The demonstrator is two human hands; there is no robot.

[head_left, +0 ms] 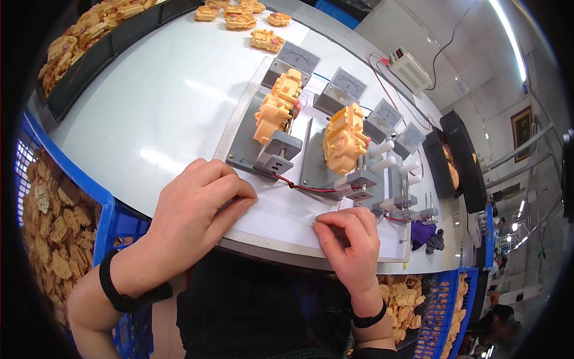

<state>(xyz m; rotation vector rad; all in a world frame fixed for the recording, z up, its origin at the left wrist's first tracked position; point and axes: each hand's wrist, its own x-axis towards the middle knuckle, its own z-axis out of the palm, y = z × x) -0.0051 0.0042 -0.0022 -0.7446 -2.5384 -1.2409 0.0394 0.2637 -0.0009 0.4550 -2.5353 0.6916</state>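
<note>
My left hand (192, 212) rests at the front edge of a white board (281, 218), its fingers bent and pressed together with nothing visible in them. My right hand (355, 246) lies farther right on the same edge, fingers curled in, also without a visible object. Beyond them, a yellow-orange moulded plastic housing (274, 112) stands on a grey test fixture (248, 140). A second such housing (345, 142) is mounted on the neighbouring grey fixture (314, 157). Red and black wires (311, 188) run between the fixtures' front blocks. Neither hand touches the housings.
Behind the fixtures stand several needle meters (299, 58) and a white power supply box (410, 69). Loose housings (240, 21) lie at the far side. A black tray (75, 90) and blue crates (106, 221) hold many more. White-capped posts (382, 163) and a purple cloth (422, 234) are at right.
</note>
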